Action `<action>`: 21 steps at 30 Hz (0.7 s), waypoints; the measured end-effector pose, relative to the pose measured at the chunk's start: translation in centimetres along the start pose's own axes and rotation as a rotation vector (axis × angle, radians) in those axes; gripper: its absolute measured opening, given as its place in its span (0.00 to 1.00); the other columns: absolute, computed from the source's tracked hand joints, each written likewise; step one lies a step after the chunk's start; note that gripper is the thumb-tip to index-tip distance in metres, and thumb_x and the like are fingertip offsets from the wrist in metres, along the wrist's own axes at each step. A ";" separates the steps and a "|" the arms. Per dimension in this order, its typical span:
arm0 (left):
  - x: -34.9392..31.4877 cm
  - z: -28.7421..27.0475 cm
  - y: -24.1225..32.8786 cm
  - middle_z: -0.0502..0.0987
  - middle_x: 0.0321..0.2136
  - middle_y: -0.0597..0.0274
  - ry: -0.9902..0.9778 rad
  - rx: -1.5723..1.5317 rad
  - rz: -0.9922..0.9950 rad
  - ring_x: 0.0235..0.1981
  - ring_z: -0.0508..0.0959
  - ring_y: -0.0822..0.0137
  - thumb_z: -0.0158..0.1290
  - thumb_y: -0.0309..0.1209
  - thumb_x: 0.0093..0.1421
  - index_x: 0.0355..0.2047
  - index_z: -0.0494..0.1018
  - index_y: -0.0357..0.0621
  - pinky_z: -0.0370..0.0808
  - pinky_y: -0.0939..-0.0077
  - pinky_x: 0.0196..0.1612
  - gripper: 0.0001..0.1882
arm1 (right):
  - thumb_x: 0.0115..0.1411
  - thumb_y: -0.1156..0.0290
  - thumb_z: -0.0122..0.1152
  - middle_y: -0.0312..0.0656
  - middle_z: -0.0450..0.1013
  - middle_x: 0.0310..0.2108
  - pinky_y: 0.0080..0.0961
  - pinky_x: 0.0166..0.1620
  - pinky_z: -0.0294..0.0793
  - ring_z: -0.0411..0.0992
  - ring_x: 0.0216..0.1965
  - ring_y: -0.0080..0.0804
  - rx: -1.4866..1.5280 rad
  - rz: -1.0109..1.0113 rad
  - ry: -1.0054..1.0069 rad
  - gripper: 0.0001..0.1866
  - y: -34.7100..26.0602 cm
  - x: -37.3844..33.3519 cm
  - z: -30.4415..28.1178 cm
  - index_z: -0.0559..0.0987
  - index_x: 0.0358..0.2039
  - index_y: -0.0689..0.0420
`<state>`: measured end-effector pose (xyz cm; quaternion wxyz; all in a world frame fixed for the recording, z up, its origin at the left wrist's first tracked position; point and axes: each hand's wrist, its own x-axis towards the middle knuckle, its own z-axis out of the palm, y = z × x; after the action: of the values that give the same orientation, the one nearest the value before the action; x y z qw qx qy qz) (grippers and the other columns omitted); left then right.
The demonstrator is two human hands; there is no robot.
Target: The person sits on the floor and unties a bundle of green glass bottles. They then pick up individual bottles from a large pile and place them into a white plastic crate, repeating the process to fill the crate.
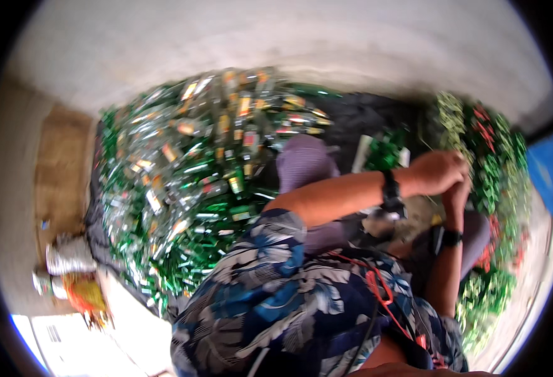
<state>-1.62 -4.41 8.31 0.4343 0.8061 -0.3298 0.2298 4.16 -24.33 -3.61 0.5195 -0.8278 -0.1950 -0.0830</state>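
Observation:
My left hand [436,172] reaches across to the right, its fingers closed in a pinch. Just below it, my right hand [456,193] is raised with its fingers bent and closed, and the two hands touch at the fingertips. Whatever they hold is too small and blurred to make out. Right behind them rises a heap of curly green, pale yellow-green and red strips [487,182]. Green cut pieces [386,151] lie beyond my left forearm, beside a white flat piece [362,153].
A large pile of clear and green bottles [182,169], many with labels, spreads over a dark sheet [352,119] on the left. Sacks [70,256] stand at the far left by a brown board [62,169]. A pale wall [289,38] closes the far side.

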 end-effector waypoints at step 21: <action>-0.6 -10.3 -3.6 0.83 0.38 0.48 -0.709 0.339 -0.666 0.42 0.82 0.49 0.61 0.35 0.60 0.47 0.77 0.42 0.77 0.58 0.45 0.17 | 0.57 0.75 0.72 0.30 0.75 0.26 0.23 0.34 0.72 0.70 0.28 0.17 0.436 0.495 0.040 0.07 -2.2 -0.3 5.0 0.79 0.30 0.55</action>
<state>-0.28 6.03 11.30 0.2086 0.9549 -0.1404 -0.1581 2.64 -19.06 -4.13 0.6927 -0.7174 0.0090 0.0732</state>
